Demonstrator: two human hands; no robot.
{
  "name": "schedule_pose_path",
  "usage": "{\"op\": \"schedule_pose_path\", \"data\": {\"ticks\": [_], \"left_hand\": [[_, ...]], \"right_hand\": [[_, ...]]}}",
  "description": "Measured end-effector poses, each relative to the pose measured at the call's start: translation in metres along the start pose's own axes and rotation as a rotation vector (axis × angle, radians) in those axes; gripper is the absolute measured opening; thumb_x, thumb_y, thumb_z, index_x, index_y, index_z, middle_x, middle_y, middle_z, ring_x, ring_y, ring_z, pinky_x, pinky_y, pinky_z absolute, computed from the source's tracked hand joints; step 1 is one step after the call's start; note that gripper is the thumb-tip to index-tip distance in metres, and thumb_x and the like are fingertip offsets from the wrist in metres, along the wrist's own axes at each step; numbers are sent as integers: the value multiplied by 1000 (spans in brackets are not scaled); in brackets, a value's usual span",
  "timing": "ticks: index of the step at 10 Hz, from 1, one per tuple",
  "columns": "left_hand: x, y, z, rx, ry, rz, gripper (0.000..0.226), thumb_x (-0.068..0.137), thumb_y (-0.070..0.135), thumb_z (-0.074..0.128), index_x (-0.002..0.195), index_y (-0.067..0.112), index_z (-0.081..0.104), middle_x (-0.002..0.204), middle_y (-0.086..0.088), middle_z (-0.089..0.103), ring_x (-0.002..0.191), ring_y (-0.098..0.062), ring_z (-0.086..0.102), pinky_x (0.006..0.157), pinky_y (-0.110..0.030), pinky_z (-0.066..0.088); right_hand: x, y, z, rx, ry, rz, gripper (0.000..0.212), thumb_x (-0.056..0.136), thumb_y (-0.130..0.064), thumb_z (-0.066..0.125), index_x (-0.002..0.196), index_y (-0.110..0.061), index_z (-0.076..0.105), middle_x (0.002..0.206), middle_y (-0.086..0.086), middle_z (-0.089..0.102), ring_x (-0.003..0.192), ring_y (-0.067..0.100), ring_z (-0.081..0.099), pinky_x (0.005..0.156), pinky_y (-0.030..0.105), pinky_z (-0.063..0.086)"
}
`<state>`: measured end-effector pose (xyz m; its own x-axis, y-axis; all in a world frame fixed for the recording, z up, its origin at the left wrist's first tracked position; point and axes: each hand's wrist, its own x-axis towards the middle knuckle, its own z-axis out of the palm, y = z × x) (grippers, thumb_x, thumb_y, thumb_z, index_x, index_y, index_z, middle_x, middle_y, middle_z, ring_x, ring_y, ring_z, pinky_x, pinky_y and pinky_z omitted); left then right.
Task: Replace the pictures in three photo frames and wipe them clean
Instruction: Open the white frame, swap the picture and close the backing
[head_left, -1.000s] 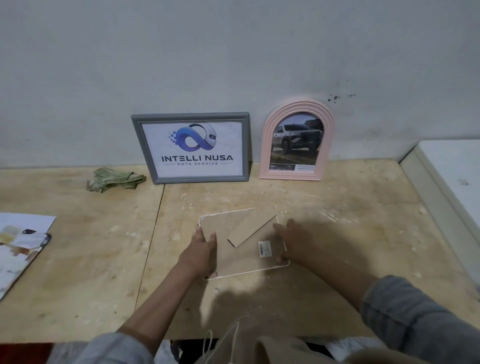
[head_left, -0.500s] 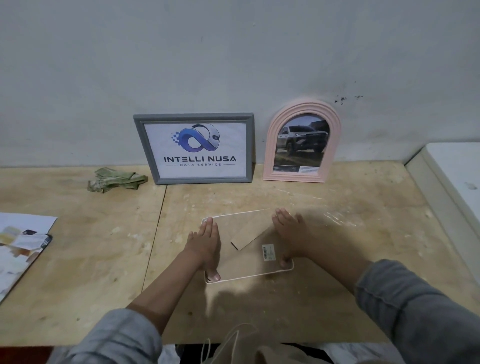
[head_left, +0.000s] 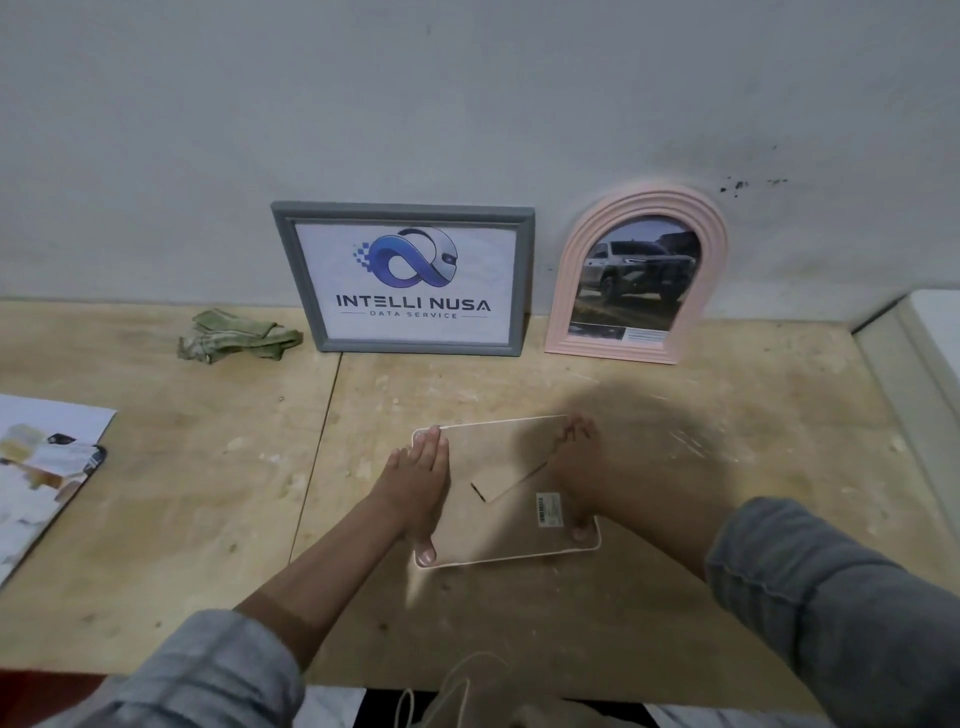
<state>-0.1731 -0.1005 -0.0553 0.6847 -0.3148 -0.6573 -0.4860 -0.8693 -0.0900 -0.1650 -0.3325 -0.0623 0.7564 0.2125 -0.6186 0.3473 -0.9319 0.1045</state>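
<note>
Fingers of the left hand (head_left: 420, 480) and right hand (head_left: 574, 470) have slid flat to the far edge of the face-down frame (head_left: 498, 512), likely pressing its backing home.

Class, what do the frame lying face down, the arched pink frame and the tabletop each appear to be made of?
Face-down frame: backing looks like matte brown fibreboard, with a hinged stand flap.
Arched pink frame: probably moulded plastic or painted wood; smooth ridged bands.
Tabletop: unfinished plywood, by its pale grain, scuffs and panel seam.

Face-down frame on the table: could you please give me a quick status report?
Left hand and right hand flat on face-down frame, fingers straight. Stand flap closed. Nothing in the way.
</note>
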Motion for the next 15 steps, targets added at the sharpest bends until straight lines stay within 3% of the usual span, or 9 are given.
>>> {"op": "schedule_pose_path", "data": {"ticks": [3, 5, 6, 7, 8, 9, 10, 12, 15], "left_hand": [[22, 3, -12, 143, 58, 148, 170, 32, 53, 91, 143, -1, -25, 152, -15, -32, 145, -29, -20, 118, -50, 5], [24, 0, -13, 143, 56, 178, 169, 31, 54, 91, 145, 0, -22, 154, -15, -29, 144, -28, -21, 119, -49, 6], [22, 4, -16, 189, 55, 164, 168, 32, 54, 91, 146, -1, -20, 155, -16, -26, 146, -29, -16, 119, -48, 8], [15, 7, -17, 198, 72, 135, 164, 36, 48, 92, 146, -1, -19, 156, -16, -23, 147, -29, -12, 118, -48, 10], [14, 10, -16, 267, 99, 138, 158, 43, 48, 90, 146, 0, -19, 156, -16, -22, 147, -28, -8, 116, -50, 16], [10, 15, -16, 331, 109, 159, 155, 46, 51, 88, 146, 0, -20, 156, -14, -22, 147, -26, -9, 114, -51, 18], [9, 16, -15, 320, 114, 161, 154, 47, 51, 87, 146, 1, -19, 157, -14, -20, 147, -25, -9, 114, -51, 19], [17, 11, -15, 315, 101, 195, 164, 36, 56, 89, 146, 0, -19, 157, -15, -20, 147, -27, -8, 114, -51, 18], [9, -3, 1, 51, 124, 186, 151, 47, 45, 89, 149, 10, -17, 156, -9, -24, 147, -22, -13, 116, -48, 1]], "right_hand": [[-3, -18, 0, -109, 210, -23, 133, 54, -40, 88, 143, 14, 6, 153, 29, 1, 142, 41, 13, 117, 44, 9], [1, -24, -7, 19, 53, -4, 71, 88, -16, 60, 143, 8, 21, 152, 30, 11, 141, 42, 12, 115, 48, 11], [8, -32, -5, -80, -16, 9, 82, 84, -22, 67, 142, 11, 20, 149, 36, 10, 138, 47, 16, 115, 52, 17], [31, -14, 30, -63, -17, -32, 98, 51, -38, 87, 128, 7, 48, 137, 30, 42, 126, 41, 44, 105, 48, 35], [3, -16, 3, -192, 89, 44, 97, 39, -58, 85, 115, 0, 63, 125, 21, 58, 114, 33, 56, 101, 46, 37], [-15, -19, -12, -104, 106, -53, 87, 75, -36, 74, 141, 1, 31, 151, 20, 25, 141, 33, 21, 115, 49, 9], [-20, -20, -14, -237, 120, -74, 104, 67, -40, 80, 142, 5, 23, 152, 24, 21, 140, 32, 23, 115, 52, 12], [-8, -17, -13, -254, 117, -96, 98, 71, -37, 78, 142, 4, 24, 150, 24, 21, 140, 34, 20, 115, 52, 11], [-12, -25, -5, 55, 255, 54, 82, 73, -27, 77, 140, -1, 37, 150, 18, 30, 140, 30, 25, 114, 49, 18]]}}
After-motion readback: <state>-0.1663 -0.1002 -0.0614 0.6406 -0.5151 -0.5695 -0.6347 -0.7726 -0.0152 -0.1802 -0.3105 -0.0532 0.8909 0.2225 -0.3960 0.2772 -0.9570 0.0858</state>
